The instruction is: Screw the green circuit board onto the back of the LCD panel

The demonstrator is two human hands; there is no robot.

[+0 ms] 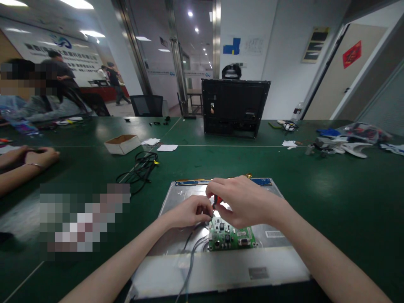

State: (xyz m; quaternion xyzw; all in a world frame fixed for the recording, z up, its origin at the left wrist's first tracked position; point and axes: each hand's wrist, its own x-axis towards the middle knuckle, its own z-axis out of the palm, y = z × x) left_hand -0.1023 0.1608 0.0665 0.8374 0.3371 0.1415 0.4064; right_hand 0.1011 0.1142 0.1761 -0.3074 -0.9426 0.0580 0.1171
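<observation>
A flat display panel (274,261) lies back-up in front of me, with a green circuit board (232,239) on its metal back. My right hand (244,200) is closed around a screwdriver (216,201) with a red and black handle, held upright over the board's upper left corner. At the screwdriver's lower end, my left hand (192,211) pinches with thumb and fingertips; what lies between them is too small to make out. Dark cables (191,265) run from the board's left side towards the panel's near edge. A narrow blue circuit strip (261,182) lines the far edge.
A black monitor housing (235,107) stands further back. Left of the panel are a coiled black cable (139,170), an open cardboard box (123,144) and white papers (167,147). Another person's hands (41,159) rest at the left. Bags and parts (344,141) lie far right.
</observation>
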